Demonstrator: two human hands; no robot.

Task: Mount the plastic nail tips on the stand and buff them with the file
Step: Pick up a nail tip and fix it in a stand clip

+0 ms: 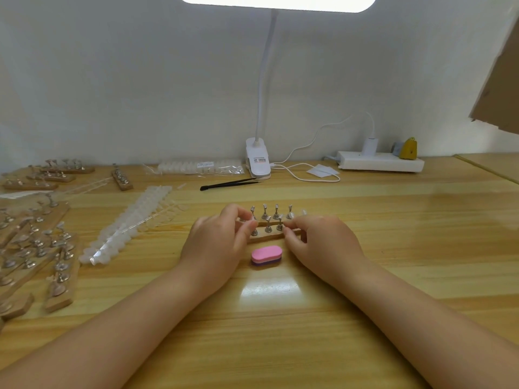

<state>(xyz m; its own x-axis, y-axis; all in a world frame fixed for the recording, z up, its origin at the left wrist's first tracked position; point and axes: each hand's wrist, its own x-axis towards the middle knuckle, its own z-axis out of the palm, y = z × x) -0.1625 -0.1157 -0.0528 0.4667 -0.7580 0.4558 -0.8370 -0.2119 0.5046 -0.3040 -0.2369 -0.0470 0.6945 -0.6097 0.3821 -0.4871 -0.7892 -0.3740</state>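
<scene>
Both our hands, left [222,237] and right [317,237], pinch at the wooden stand [266,235], grip contents unclear; a nudge could topple its metal holders [268,224].

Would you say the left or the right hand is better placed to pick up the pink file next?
Probably the right hand: it sits beside the pink file and only touches the end of the stand, while the left hand appears to be pinching a peg there.

Bare table [393,234] lies open at centre right and bottom — spare stands [42,248] and nail-tip strips [132,223] crowd the left, tweezers [229,183] centre.
</scene>
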